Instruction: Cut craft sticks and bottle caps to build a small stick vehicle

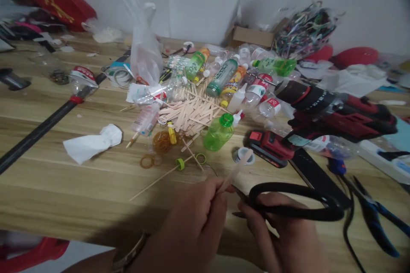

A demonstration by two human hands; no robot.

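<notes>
Pinched in my left hand (201, 213) is a flat wooden craft stick (236, 171), its free end slanting up and away from me. My right hand (285, 230) is closed around a pair of black-handled scissors (296, 200). The scissor blades are parted and point left, close beside my left fingers and the stick's lower part; whether they touch it I cannot tell. Beyond my hands stands a cut green bottle (219, 131). A small round silver-and-white piece (244, 156) lies just behind the stick's tip. A thin wooden skewer (156, 182) carries a green ring (180, 164).
A red-and-black cordless drill (333, 111) stands at the right, near blue-handled pliers (374, 217). A pile of craft sticks (188, 113) lies mid-table among several plastic bottles (222, 77). At left are a crumpled tissue (93, 141) and a long black rod (41, 130).
</notes>
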